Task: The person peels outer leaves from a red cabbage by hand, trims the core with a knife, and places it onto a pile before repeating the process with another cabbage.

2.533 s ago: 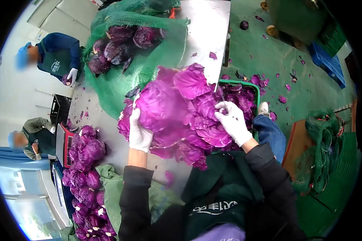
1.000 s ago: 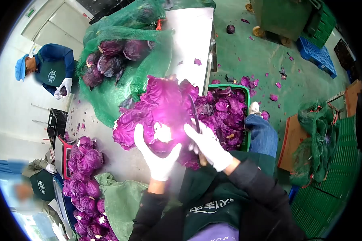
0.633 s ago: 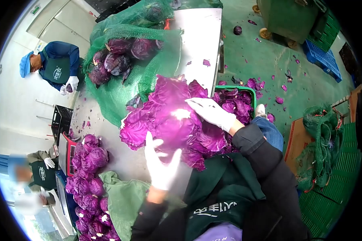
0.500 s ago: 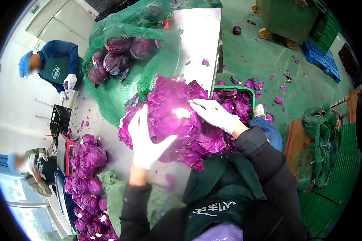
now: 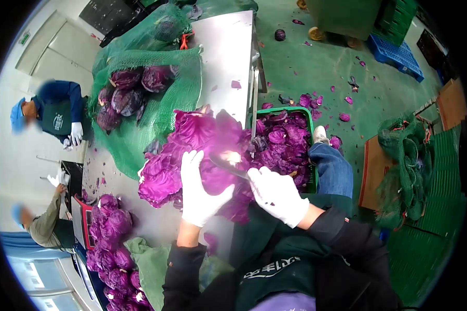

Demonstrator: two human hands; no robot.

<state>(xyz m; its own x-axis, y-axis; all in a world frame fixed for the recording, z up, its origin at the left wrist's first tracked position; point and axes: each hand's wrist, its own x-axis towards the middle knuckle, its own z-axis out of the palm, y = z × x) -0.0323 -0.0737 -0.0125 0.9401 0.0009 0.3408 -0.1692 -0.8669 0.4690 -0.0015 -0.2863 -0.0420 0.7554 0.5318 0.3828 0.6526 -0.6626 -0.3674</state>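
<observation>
From here I see the left hand (image 5: 198, 192) spread wide against a round purple cabbage (image 5: 213, 179), and the right hand (image 5: 278, 197) curled round a knife (image 5: 228, 167) by its pale stem end, facing up. It has no clear long side. It looks heavy and hard, its outer leaves floppy and easy to tear, so cup its sides

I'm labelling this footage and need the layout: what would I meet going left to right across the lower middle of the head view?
Olive-sleeved co-worker → pile of purple cabbages → left hand → right hand holding a knife → denim-clad leg → heap of green netting.
</observation>
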